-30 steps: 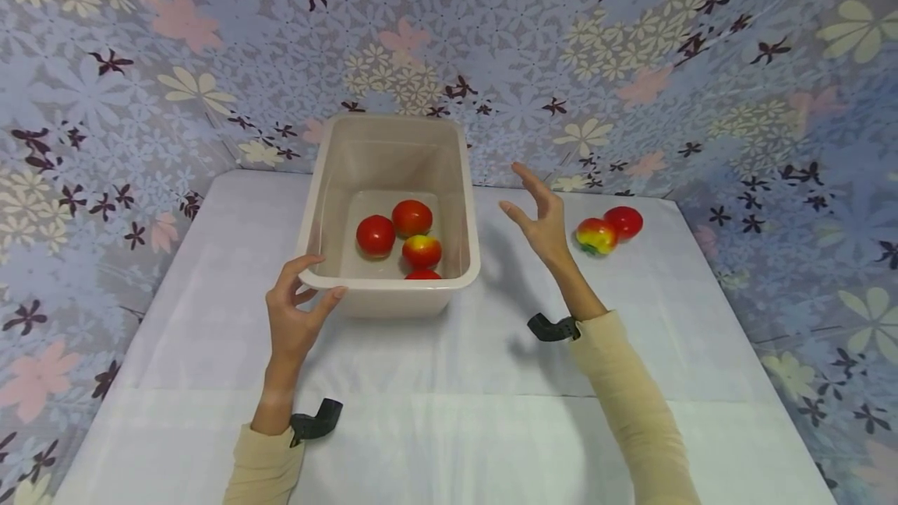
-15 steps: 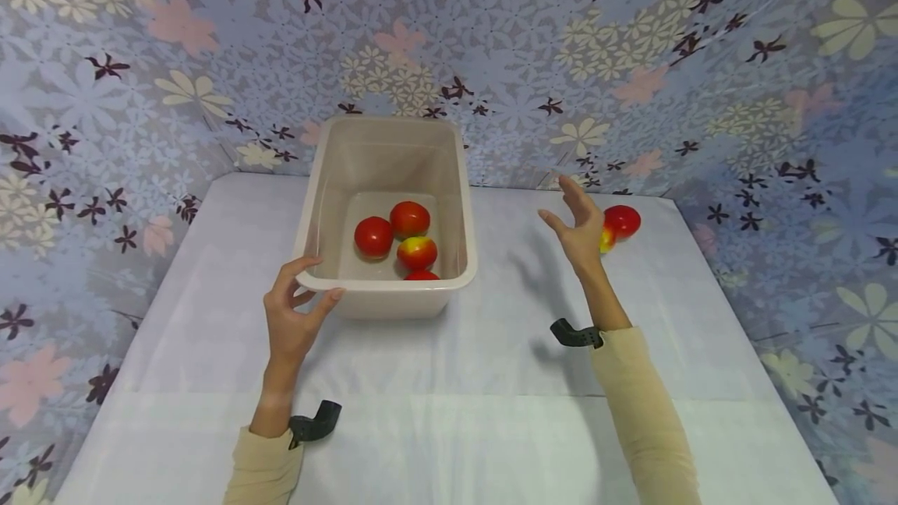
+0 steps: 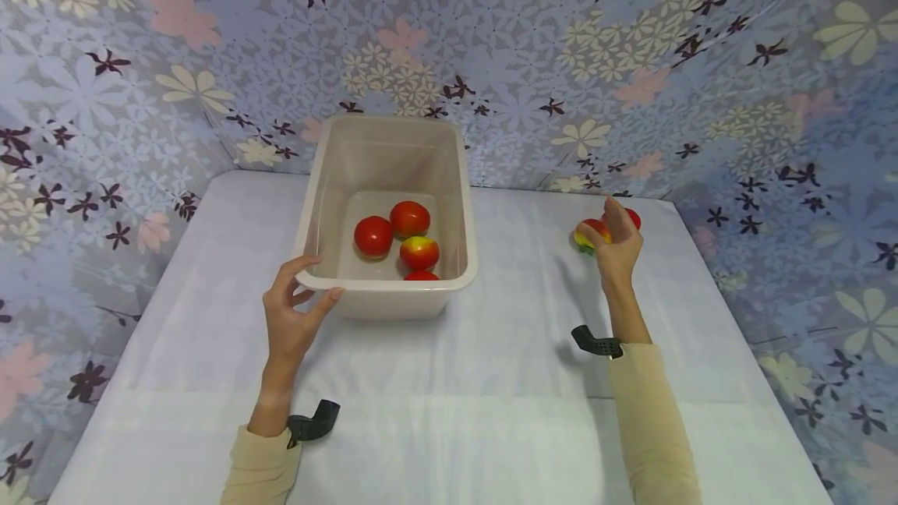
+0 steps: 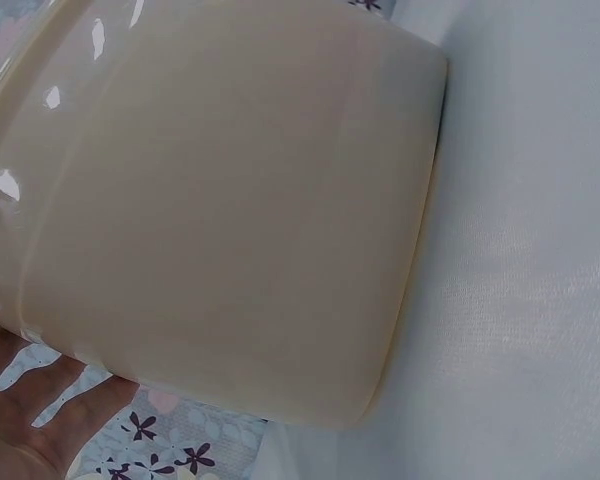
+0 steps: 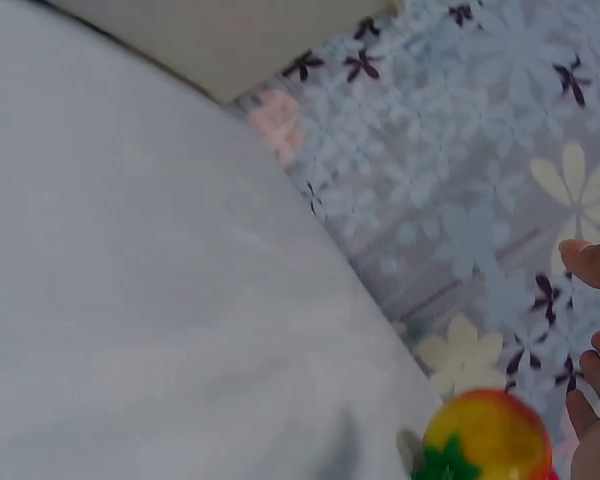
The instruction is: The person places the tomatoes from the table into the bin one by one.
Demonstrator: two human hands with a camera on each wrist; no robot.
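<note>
The right grip [image 3: 619,249] is spread, thumb apart from fingers, just beside the red-yellow fruit [image 5: 497,432], near the far right corner of the surface [image 3: 519,294]. The left grip [image 3: 291,319] pinches the tub [image 3: 393,302] at its near left rim. I see wide room between tub and fruit.

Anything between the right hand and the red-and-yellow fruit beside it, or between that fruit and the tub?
Nothing visible stands between the right hand and the red-and-yellow fruit. Only white cloth lies between the fruit and the tub, whose raised right rim would probably need clearing from above.
</note>
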